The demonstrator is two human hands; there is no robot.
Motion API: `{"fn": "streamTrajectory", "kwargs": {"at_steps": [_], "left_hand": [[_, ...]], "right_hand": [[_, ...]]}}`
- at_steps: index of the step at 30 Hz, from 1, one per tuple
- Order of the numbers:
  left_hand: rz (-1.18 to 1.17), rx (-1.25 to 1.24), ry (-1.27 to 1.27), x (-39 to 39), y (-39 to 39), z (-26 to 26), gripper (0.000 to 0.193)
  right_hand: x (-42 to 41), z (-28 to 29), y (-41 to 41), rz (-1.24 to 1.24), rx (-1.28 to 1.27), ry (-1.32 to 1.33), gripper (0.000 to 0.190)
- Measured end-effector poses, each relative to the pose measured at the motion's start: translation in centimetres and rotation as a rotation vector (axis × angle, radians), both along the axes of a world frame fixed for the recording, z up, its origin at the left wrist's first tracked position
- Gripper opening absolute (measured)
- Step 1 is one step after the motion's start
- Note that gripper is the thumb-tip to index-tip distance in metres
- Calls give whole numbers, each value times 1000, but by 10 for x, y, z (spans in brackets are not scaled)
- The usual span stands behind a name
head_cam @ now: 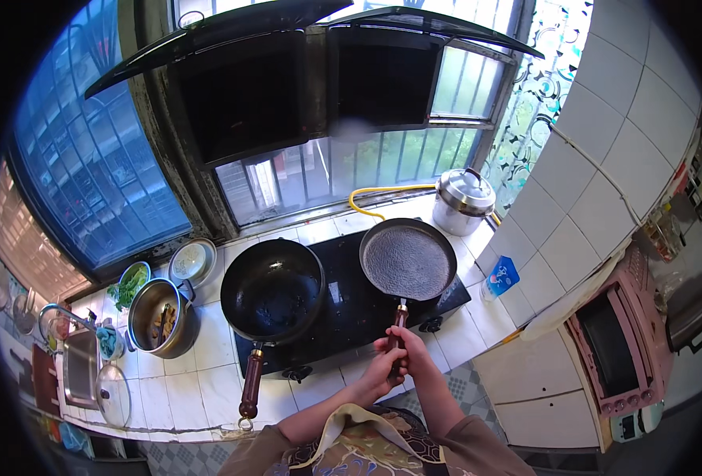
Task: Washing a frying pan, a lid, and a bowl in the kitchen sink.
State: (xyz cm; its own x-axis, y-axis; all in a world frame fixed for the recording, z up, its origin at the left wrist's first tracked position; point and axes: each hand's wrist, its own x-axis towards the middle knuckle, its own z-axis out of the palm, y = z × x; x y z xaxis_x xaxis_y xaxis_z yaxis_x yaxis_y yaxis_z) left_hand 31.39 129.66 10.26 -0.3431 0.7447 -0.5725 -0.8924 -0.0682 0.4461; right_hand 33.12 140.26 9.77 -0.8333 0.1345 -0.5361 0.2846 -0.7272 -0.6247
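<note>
Both hands are wrapped around the dark wooden handle (401, 315) of a flat frying pan (409, 262). My right hand (415, 351) grips it nearer the pan, and my left hand (383, 372) is closed around it lower down. The pan is over the right side of a black glass gas stove (342, 297). Its textured inside looks bare, and I cannot tell whether its base touches the burner. On the left side of the stove sits a black wok (273, 291), its wooden handle (252, 384) pointing towards me.
A lidded steel pot (464, 202) stands behind right, near a yellow hose (360, 193). Beside the tiled wall is a blue-and-white packet (499, 278). Left of the wok are a steel pot with food (159, 318), a bowl of greens (129, 285) and a glass lid (113, 395).
</note>
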Motion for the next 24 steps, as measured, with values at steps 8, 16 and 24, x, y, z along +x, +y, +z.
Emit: {"fn": "streamTrajectory", "kwargs": {"at_steps": [8,16,24], "left_hand": [[-16,15,-35,3,-1,-1,14],[-8,23,-18,3,-1,0,14],[-1,-7,6,4,-1,2,14]], "right_hand": [[1,-9,1,4,-15,39,21],[1,-11,0,-13,7,44,22],[2,-5,-1,2,29,27,22]]}}
